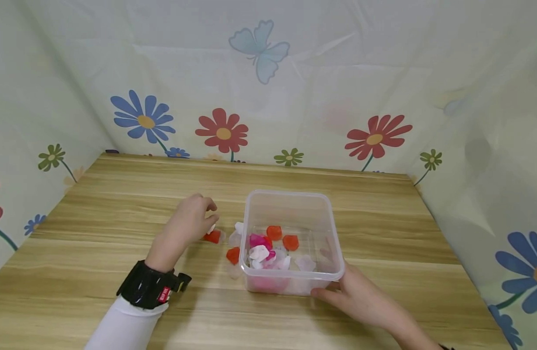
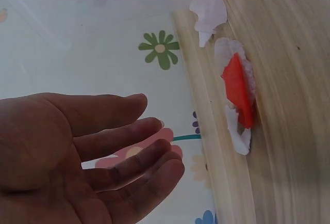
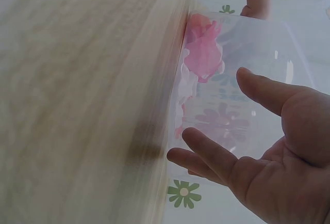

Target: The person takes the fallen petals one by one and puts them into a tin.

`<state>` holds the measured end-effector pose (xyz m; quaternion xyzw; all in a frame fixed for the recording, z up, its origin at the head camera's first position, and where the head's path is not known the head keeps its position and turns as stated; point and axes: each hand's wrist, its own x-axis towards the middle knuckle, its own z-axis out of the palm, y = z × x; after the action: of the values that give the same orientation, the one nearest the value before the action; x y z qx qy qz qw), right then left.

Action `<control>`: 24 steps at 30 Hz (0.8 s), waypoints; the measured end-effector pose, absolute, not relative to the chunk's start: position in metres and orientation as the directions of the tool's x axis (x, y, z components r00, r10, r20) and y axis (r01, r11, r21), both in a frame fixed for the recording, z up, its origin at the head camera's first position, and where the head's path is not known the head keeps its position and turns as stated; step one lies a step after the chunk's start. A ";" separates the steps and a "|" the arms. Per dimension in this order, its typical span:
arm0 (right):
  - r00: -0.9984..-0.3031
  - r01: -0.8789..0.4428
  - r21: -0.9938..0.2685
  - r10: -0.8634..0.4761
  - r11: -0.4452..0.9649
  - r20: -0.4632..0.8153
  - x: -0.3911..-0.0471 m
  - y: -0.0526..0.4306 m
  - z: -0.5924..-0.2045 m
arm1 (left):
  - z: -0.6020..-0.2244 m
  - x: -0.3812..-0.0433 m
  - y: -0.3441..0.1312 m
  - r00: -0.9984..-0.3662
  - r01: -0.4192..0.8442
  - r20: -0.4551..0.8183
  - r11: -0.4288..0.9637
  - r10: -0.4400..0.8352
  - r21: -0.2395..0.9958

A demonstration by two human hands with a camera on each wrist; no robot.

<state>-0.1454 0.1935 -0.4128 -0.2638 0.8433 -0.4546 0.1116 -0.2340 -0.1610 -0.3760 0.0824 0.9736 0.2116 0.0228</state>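
A clear plastic box (image 1: 290,274) stands on the table with pink, white and red petals (image 1: 268,255) gathered mostly on its left side. To its left, over the tabletop, hovers my left hand (image 1: 185,226), fingers loosely bent and holding nothing. Close under those fingers lie a red petal (image 2: 238,87) and a white petal (image 2: 238,133), apart from the hand in the left wrist view. My right hand (image 1: 358,294) is at the box's front right corner, thumb at the front and fingers along the side. In the right wrist view its fingers (image 3: 211,154) are spread, fairly straight, beside the clear wall.
Between the left hand and the box lie another red petal (image 1: 233,255) and a white petal (image 1: 236,236). The wood-grain table (image 1: 119,204) is bordered behind and at both sides by a flower-printed white cloth (image 1: 303,102).
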 end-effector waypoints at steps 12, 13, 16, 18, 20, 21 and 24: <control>-0.840 -0.335 -0.826 -0.541 0.454 0.044 -0.145 0.194 -0.411 | -0.396 -0.243 -0.170 -0.966 0.194 -0.086 0.900 0.246 0.390; -0.840 -0.334 -0.825 -0.541 0.456 0.041 -0.145 0.194 -0.411 | -0.398 -0.244 -0.170 -0.964 0.201 -0.087 0.900 0.253 0.386; -0.842 -0.331 -0.822 -0.538 0.463 0.036 -0.145 0.194 -0.411 | -0.402 -0.244 -0.172 -0.960 0.216 -0.086 0.900 0.267 0.378; -0.843 -0.329 -0.821 -0.537 0.466 0.033 -0.145 0.194 -0.411 | -0.405 -0.245 -0.173 -0.959 0.220 -0.087 0.902 0.270 0.371; -0.843 -0.329 -0.820 -0.537 0.468 0.032 -0.145 0.194 -0.411 | -0.407 -0.246 -0.173 -0.959 0.215 -0.094 0.905 0.266 0.367; -0.842 -0.330 -0.821 -0.538 0.467 0.032 -0.145 0.194 -0.411 | -0.407 -0.246 -0.173 -0.960 0.210 -0.099 0.907 0.262 0.366; -0.840 -0.339 -0.816 -0.541 0.469 0.038 -0.145 0.194 -0.411 | -0.408 -0.246 -0.174 -0.962 0.191 -0.113 0.908 0.249 0.373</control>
<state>-0.1454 0.1938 -0.4110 -0.2590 0.8494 -0.4457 0.1133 -0.2456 -0.1736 -0.4076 0.1130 0.9735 0.1825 0.0790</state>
